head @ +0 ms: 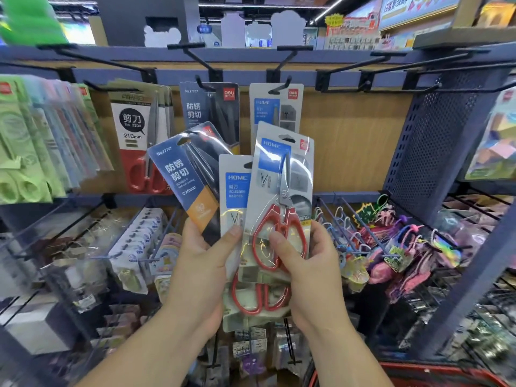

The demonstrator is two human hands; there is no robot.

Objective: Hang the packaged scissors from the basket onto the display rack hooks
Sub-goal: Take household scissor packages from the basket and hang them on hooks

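Here: three scissor packs fanned in both hands, below the hooks.
Red basket (435, 372) rim at the bottom edge, contents out of view. Left hand (201, 263) grips dark blue pack (184, 174) and rear HOME pack (233, 196), spread so the labels read. Right hand (304, 263) pinches front HOME pack (282, 191) low, hang-hole up, probably peeling it off. Beyond, hook (279, 89) carries a hanging HOME pack (275, 107), so I judge it the matching target.

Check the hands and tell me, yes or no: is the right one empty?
No, the right hand grips a grey pack of red-handled scissors by its lower end.
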